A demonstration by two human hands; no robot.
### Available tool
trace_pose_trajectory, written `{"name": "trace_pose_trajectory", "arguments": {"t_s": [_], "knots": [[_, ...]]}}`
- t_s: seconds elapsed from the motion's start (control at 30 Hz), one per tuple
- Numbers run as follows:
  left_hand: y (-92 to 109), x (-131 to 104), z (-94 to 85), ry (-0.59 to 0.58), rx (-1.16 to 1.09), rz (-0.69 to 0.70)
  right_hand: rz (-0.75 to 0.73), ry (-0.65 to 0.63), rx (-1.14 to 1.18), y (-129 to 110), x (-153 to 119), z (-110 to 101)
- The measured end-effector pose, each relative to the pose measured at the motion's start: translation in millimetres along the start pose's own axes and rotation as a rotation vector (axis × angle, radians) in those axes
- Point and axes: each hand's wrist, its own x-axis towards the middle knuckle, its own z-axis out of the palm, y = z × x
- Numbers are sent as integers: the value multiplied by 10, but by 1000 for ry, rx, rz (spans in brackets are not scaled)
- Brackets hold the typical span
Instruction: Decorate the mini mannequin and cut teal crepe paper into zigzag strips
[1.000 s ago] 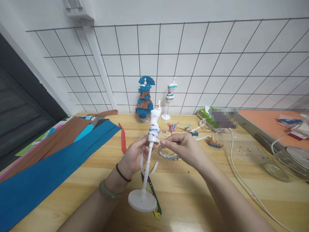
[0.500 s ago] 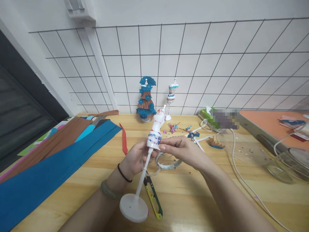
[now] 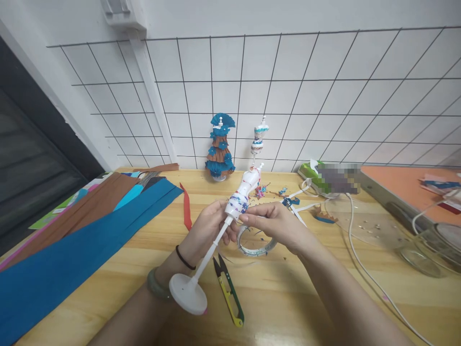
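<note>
A small white dress-form mannequin point(image 3: 237, 204), banded with tape and blue, purple and red marks, tilts over the table with its head to the upper right. Its stem and round base point(image 3: 188, 294) point towards me. My left hand point(image 3: 212, 223) is closed round the lower torso from the left and behind; some fingers are hidden. At the torso's lower right edge my right hand point(image 3: 272, 221) pinches, thumb and fingertips against the form. Just below the right hand lies a roll of tape point(image 3: 257, 251). Yellow-and-green thread snips point(image 3: 230, 293) lie with blades slightly apart.
Blue point(image 3: 108, 240) and brown crepe paper sheets cover the left side; a red strip point(image 3: 186, 206) lies beside them. A dressed mannequin point(image 3: 220, 149) and another taped one point(image 3: 258, 139) stand at the back. Ribbon, paper scraps, a cable point(image 3: 355, 240) and glass jars point(image 3: 439, 245) are on the right.
The mannequin has tilted further, its head moving right and its base shifting left and up. Both hands have moved slightly with it. The white flap by the right thumb no longer shows.
</note>
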Motion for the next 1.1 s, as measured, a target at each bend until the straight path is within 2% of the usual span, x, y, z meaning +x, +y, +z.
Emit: {"name": "trace_pose_trajectory", "arguments": {"t_s": [0.13, 0.2, 0.37, 0.47, 0.57, 0.63, 0.8, 0.93, 1.1], "knots": [[13, 32, 19, 227, 45, 235, 113, 179, -85, 69, 20, -22], [29, 31, 29, 265, 80, 310, 148, 233, -103, 97, 34, -29], [16, 2, 39, 215, 117, 293, 154, 244, -114, 73, 36, -17], [-16, -1, 9, 190, 50, 237, 165, 250, -171, 48, 26, -10], [-26, -14, -15, 99, -69, 127, 161, 274, -227, 54, 27, -24], [-23, -36, -1, 34, -60, 96, 145, 293, -249, 72, 34, -43], [-71, -69, 94, -90, 67, 198, 106, 286, -265, 107, 54, -74], [-150, -32, 119, -10, 7, 302, 124, 303, -332, 86, 49, -73], [-178, 4, 76, 160, 23, 294, 198, 383, -474, 36, -1, -59]]}}
